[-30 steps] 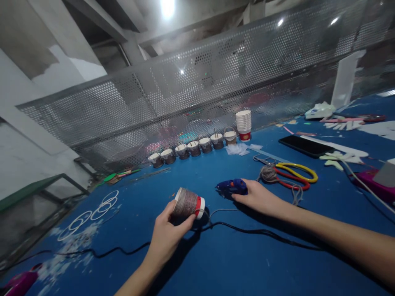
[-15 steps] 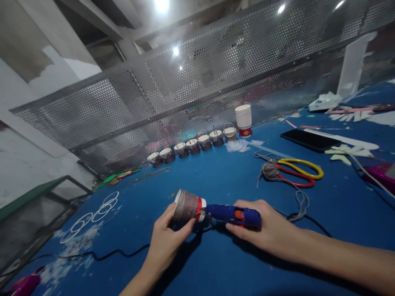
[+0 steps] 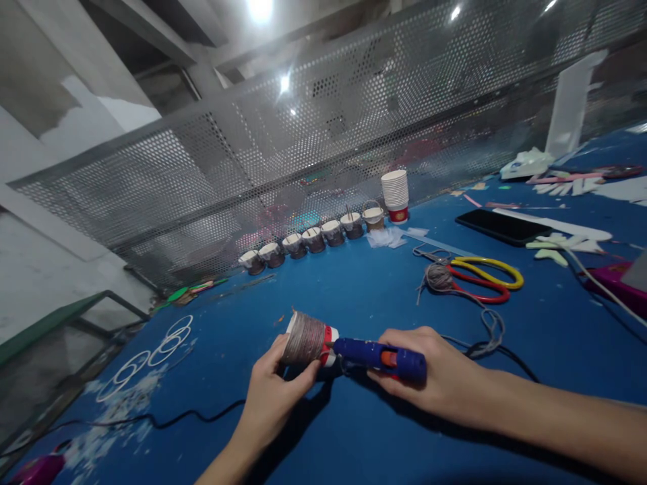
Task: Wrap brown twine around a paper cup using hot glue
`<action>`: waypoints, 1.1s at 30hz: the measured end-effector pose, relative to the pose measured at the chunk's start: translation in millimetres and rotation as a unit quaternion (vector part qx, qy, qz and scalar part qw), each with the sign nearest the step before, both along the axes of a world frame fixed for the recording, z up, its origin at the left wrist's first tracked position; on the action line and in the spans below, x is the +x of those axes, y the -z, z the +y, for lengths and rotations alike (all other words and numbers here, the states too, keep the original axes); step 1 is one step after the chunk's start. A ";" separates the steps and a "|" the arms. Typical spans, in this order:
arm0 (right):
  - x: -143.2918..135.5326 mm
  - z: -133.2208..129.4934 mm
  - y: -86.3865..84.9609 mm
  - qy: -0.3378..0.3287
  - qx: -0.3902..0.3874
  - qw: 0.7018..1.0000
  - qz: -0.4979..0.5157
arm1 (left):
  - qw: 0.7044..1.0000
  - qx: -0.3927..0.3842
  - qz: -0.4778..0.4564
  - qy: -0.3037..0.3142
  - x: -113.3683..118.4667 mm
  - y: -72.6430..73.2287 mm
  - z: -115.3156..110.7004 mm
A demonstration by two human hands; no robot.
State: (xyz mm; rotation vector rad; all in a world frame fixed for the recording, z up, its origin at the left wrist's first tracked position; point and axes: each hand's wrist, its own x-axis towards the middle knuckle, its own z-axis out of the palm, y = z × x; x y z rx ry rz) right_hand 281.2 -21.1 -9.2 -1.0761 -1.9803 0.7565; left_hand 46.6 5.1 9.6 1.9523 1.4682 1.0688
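Note:
My left hand grips a paper cup lying tilted on its side above the table. Grey-brown yarn is wound round most of the cup, leaving a red and white band bare at its right end. In my right hand is a blue glue gun, fingers wrapped round its handle. Its nozzle points left and meets the cup at the red band; whether it actually touches cannot be told. Right of the glue gun lies a ball of grey yarn on scissors with red and yellow handles.
Several yarn-wrapped cups line the back of the blue table, beside stacked paper cups. A black phone lies at right, white rings at left. A black cord crosses the table near my left wrist.
The glue gun's nozzle has shifted slightly left and down against the red band of the cup. My left hand keeps its hold, and the view has moved slightly.

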 end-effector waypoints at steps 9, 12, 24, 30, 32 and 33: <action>4.7 0.2 1.2 -0.010 0.013 1.000 -0.027 | 0.999 -0.044 -0.020 0.011 2.3 -6.3 -0.2; 4.9 -0.9 1.0 -0.033 0.034 0.998 -0.035 | 0.998 -0.050 -0.023 0.010 3.6 -7.3 -0.3; 7.2 -1.5 -2.3 -0.040 0.030 0.998 -0.038 | 0.999 -0.041 -0.005 0.013 -0.6 -3.7 0.5; 9.4 -2.1 -5.7 -0.005 0.002 0.999 -0.037 | 0.999 -0.024 0.020 0.031 -4.7 -0.1 2.5; 9.4 -3.2 -6.1 -0.022 0.011 0.999 -0.038 | 0.999 -0.015 0.021 0.036 -3.9 -0.9 2.3; 9.4 -3.4 -6.3 -0.028 0.016 0.999 -0.039 | 0.999 -0.011 0.020 0.038 -3.3 -1.6 2.2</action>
